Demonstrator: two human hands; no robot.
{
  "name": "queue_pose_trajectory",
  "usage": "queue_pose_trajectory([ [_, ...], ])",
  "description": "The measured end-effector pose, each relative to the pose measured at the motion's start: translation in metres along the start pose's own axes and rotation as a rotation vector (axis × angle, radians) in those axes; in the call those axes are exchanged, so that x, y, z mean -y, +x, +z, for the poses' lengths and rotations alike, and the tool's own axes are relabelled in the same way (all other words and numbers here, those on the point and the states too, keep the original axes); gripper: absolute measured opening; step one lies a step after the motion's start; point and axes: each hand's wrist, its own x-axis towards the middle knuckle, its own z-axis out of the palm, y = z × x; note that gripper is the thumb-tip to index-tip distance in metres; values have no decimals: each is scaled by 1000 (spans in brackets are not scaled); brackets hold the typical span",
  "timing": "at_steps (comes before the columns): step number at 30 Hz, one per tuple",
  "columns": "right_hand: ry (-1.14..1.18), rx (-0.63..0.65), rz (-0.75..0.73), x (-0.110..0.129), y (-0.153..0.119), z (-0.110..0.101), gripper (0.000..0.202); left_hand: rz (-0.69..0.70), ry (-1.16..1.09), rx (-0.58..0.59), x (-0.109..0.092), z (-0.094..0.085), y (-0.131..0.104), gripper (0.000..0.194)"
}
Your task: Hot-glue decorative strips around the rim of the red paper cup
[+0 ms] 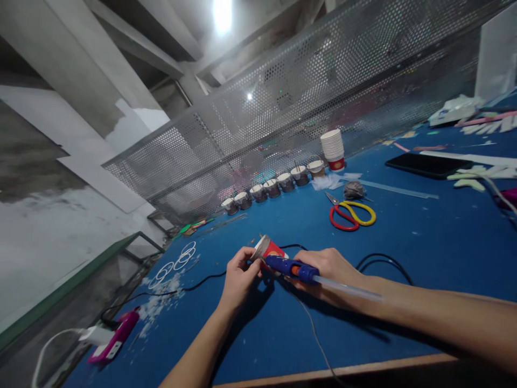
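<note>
- The left hand (pixel 240 272) pinches a red cup (pixel 270 248), its emblem (pixel 275 253) unreadable from here.
- The right hand (pixel 337 269) grips a glue gun (pixel 288 266).
- Stacked cups (pixel 332 146) stand beyond.

One glue gun (pixel 286 265), one held cup (pixel 265 247), seven lined-up cups (pixel 272 189), one cup stack (pixel 333 150), one phone (pixel 428 165).

Scissors (pixel 342 205) right of held cup (pixel 274 249)
</note>
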Motion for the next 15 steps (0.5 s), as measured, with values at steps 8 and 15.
queue_pose_trajectory([
  [8, 71, -16, 160, 1, 6, -10, 25, 32, -39, -17, 6, -5, 3, 7],
  [15, 122, -29, 167, 9, 7, -13, 27, 50, -59, -7, 9, -8, 4, 4],
])
